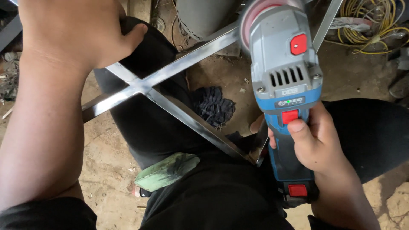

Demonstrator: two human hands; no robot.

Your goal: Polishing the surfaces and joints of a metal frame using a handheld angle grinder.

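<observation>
**Sam:** So, what is the right hand (317, 142) holding?

**Mia:** It is holding a grinder (285, 85). The grinder is blue and grey with red buttons. The grip is closing tight around the blue handle, and the thumb is lying on top, just below one red button.

**Sam:** Where is the grinder pointing?

**Mia:** It is pointing away from the person. Its round disc (251, 19) is sitting at the far end, right by a shiny bar.

**Sam:** What bar?

**Mia:** It is part of a metal frame (140, 85). Two shiny flat bars are crossing in the middle like an X. The frame is lying across the person's lap, over the black trousers (213, 196).

**Sam:** And the left hand (72, 32)?

**Mia:** It is resting up at the top left, at the far end of one bar. The fingers are curling over it, with the thumb sticking out to the side. I cannot tell how tight that grip is, because the back of the hand is hiding the fingers.

**Sam:** What else is lying around?

**Mia:** A dark rag (213, 106) is lying on the dirt floor (106, 157), under the frame. A green lump (168, 170) is sitting beside the left leg. Yellow wires (370, 21) are piling up at the top right.
</observation>
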